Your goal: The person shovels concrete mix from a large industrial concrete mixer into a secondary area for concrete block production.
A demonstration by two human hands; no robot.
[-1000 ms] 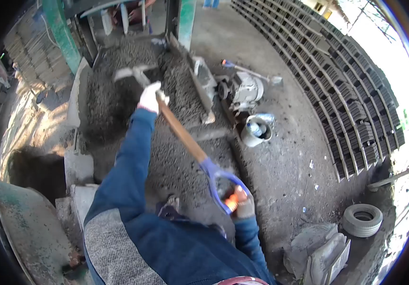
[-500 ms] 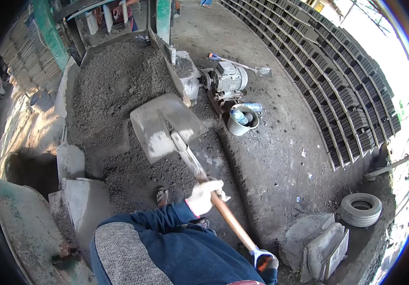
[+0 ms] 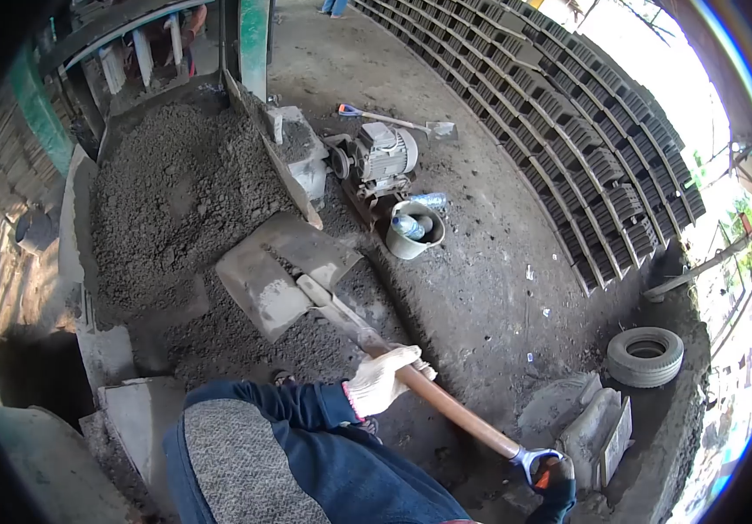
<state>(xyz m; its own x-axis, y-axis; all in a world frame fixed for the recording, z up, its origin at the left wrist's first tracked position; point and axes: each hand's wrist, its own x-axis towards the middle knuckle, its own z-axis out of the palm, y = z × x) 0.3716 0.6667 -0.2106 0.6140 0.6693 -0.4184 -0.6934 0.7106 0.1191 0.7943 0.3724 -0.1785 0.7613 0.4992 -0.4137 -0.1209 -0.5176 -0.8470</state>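
My left hand [image 3: 384, 381], in a whitish glove, is wrapped round the shaft of a shovel [image 3: 454, 409] near the middle of the view. At the lower right, my right hand [image 3: 553, 480] grips the shovel's D-shaped handle; dark cloth and a bit of orange show there. The broad metal blade points to the upper left, with its face showing and only a little dark material along its middle. It is over the near right side of a heap of dark, crumbly mix [image 3: 183, 175] held between low walls.
An electric motor [image 3: 386, 155], a bucket with bottles [image 3: 409, 237] and another shovel [image 3: 393, 120] are on the floor beyond. Racks of grey blocks [image 3: 559, 131] line the right. A tyre [image 3: 645, 356] and slabs [image 3: 590, 428] are at the lower right. People partly show at the top.
The view has shifted to the right. My right hand and the shovel's handle have moved right, and the shaft is now less steep. Both hands have kept their grip.
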